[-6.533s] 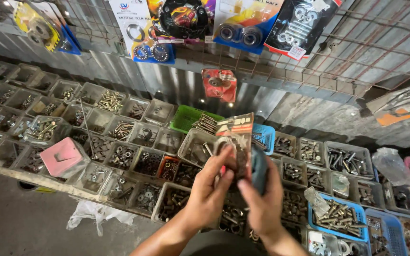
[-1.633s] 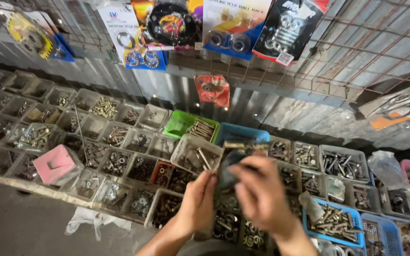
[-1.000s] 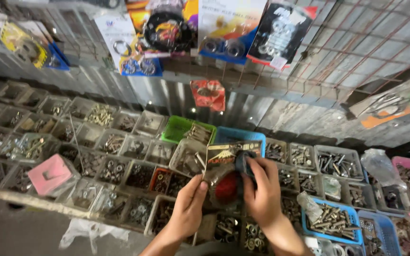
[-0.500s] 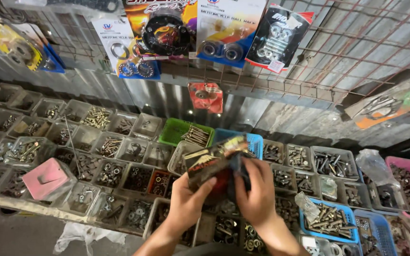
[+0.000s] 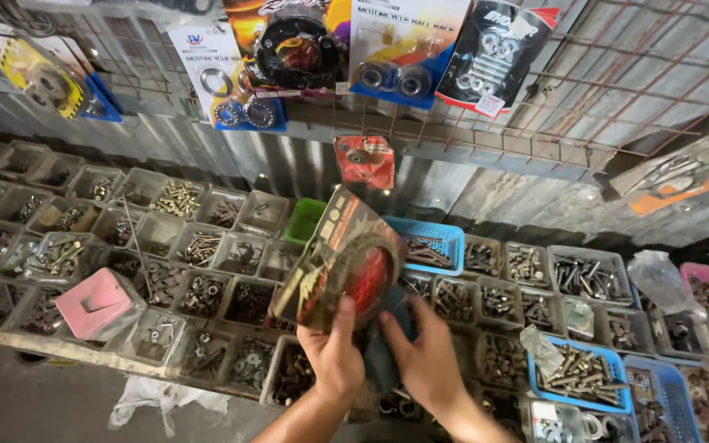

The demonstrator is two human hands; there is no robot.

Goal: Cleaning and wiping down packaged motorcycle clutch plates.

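Bolt trays, blue basket, pink box
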